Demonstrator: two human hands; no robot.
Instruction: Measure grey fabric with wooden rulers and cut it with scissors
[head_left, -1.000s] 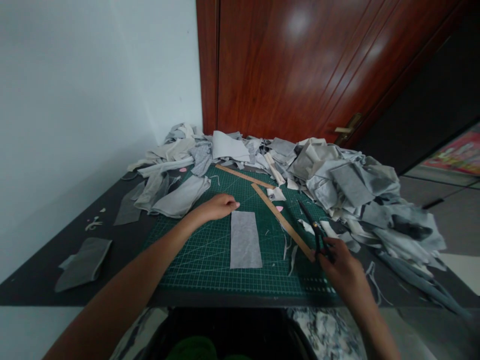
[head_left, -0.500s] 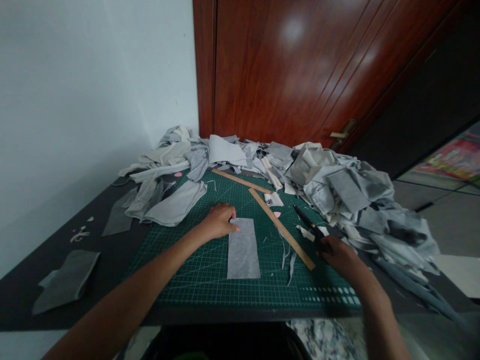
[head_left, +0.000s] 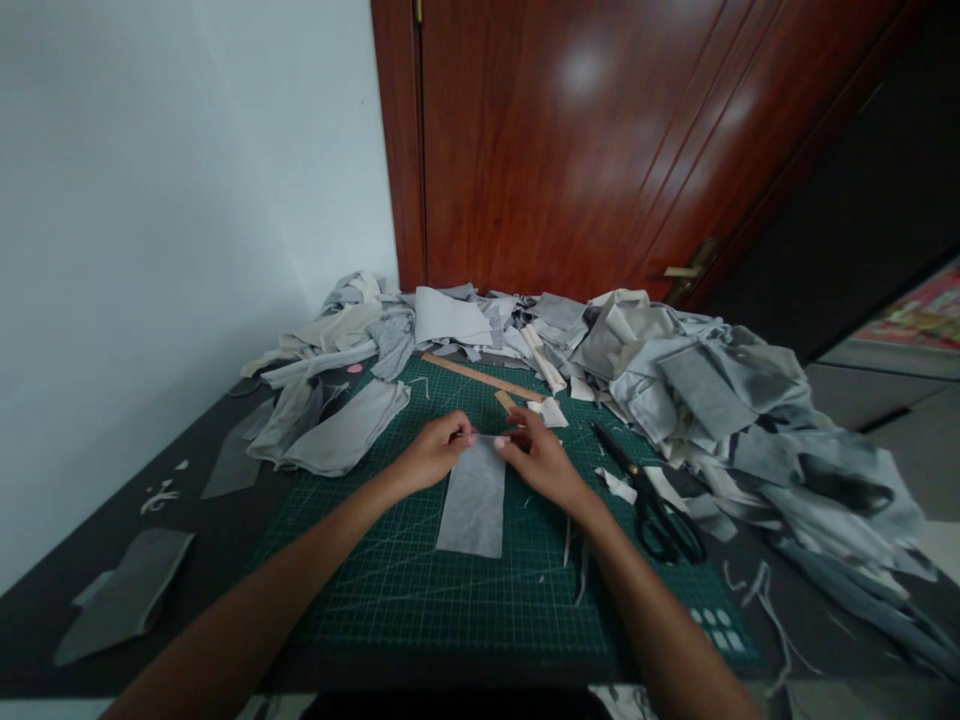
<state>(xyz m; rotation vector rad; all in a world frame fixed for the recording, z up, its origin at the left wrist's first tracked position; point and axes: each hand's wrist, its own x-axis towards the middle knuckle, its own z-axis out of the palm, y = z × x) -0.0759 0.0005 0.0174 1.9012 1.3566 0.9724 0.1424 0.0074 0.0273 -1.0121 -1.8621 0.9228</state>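
A grey rectangular piece of fabric [head_left: 474, 505] lies over the green cutting mat [head_left: 375, 590] in front of me. My left hand [head_left: 442, 445] pinches its far left corner between thumb and fingers. At the far right corner, my right hand [head_left: 536, 452] pinches the same edge. Black-handled scissors [head_left: 646, 490] rest on the mat to the right of my right forearm, touched by neither hand. One wooden ruler [head_left: 506, 400] is mostly hidden behind my right hand; another wooden ruler [head_left: 480, 376] lies farther back.
Heaped fabric scraps [head_left: 697, 385] line the back and right of the table. Layered pale fabric [head_left: 349, 430] lies at the mat's left, and a folded grey piece [head_left: 127, 595] near the front left. A wooden door [head_left: 540, 150] stands behind.
My right hand has put the scissors down on the mat and moved left to the fabric's far edge. My left hand still holds its corner; the view has shifted slightly.
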